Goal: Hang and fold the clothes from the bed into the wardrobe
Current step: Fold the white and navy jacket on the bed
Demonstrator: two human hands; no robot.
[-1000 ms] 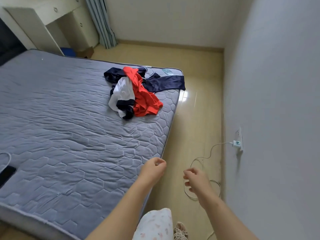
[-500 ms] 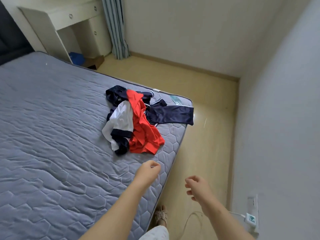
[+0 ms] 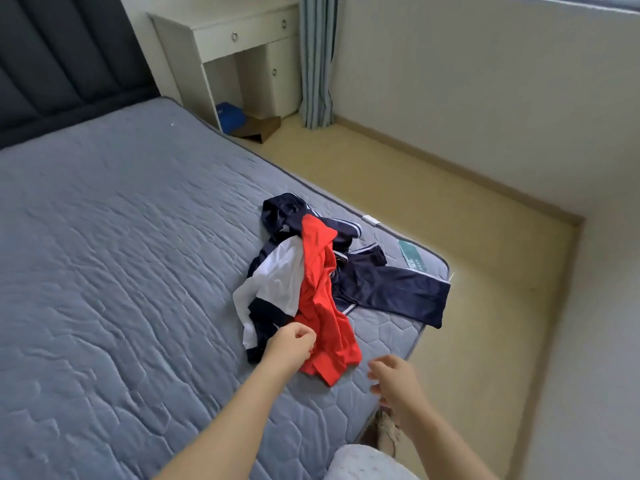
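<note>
Left hand (image 3: 291,344) hovers curled at red garment (image 3: 322,306), navy trousers (image 3: 398,292) beside.

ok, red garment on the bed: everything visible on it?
The red garment is bright red, soft cloth, crumpled into a long strip. It lies atop other clothes near the foot corner of the quilted mattress: far end over a navy striped jacket, left edge over a white-and-navy top, navy trousers at its right. Its near end, hem folded, rests on the mattress. The left hand, fingers curled, is at its near left edge; a grip cannot be told. The right hand is apart.
</note>
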